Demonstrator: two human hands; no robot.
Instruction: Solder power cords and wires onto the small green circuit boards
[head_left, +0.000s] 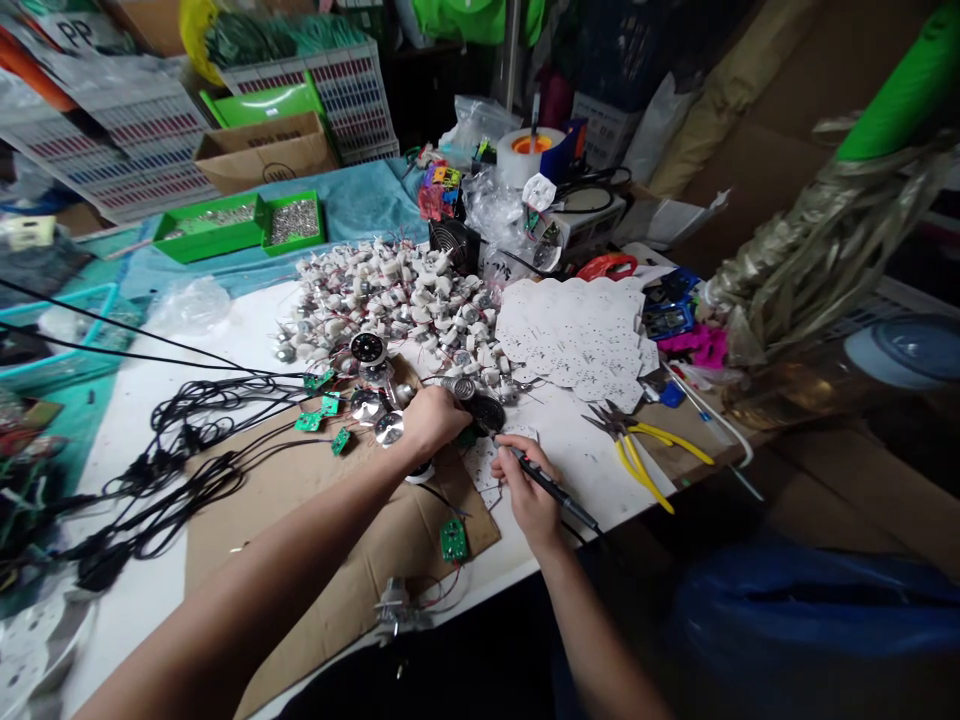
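Note:
My right hand (531,495) grips a black soldering iron (556,486) like a pen, its front end pointing up and left. Just left of it, my left hand (435,425) is closed, fingertips turned away beside a round black piece (487,413); what it pinches is hidden. A metal coil (457,388) stands right behind the left hand. White perforated boards (486,468) lie under and between the hands. Round silver-faced parts (389,429) sit left of my left hand, near small green circuit boards (308,421). Another green circuit board (453,540) with red wires lies nearer me.
A heap of white motor-like parts (390,300) covers the table's middle. White perforated sheets (574,335) are stacked to its right, with yellow-handled pliers (637,465) in front. Black cables (195,430) tangle at left across the cardboard (300,580). Green trays (294,222) of small metal pieces stand behind.

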